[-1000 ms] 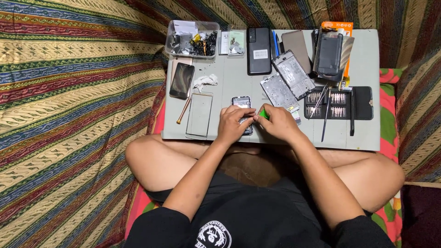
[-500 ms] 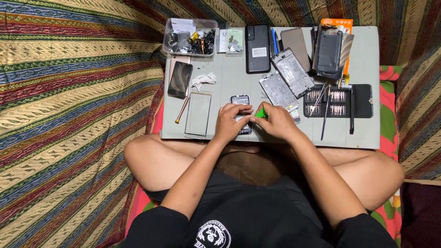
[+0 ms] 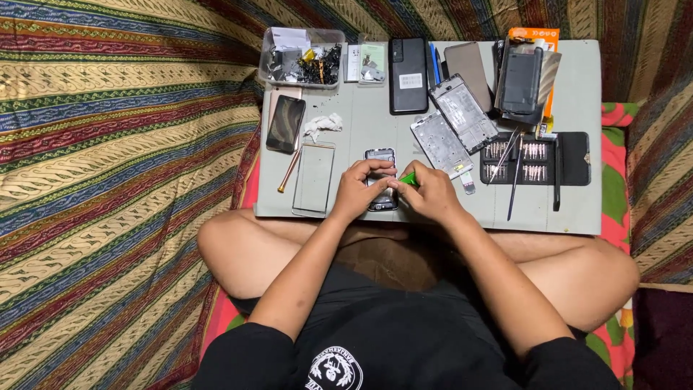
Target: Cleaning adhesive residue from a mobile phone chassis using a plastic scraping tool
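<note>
Hands: left hand [image 3: 359,189] curled over a small dark phone [image 3: 381,179], fingertips pressing its left edge and top; right hand [image 3: 432,193] pinched narrow on a small green tool [image 3: 408,178] whose tip meets the phone's right side. Phone: flat on the grey counter [image 3: 570,209], near its front edge, just ahead of the crossed legs. Just left: clear glass panel [image 3: 315,178], thin brown stick [image 3: 289,170], crumpled white tissue [image 3: 322,125], dark phone screen [image 3: 286,123]. Just right: two bare metal phone frames [image 3: 453,126], black tray of screwdriver bits [image 3: 535,159]. Far edge: clear plastic box of small parts [image 3: 299,56], black phone [image 3: 408,75], orange package [image 3: 534,36]. Surround: striped woven cloth [image 3: 108,180].
</note>
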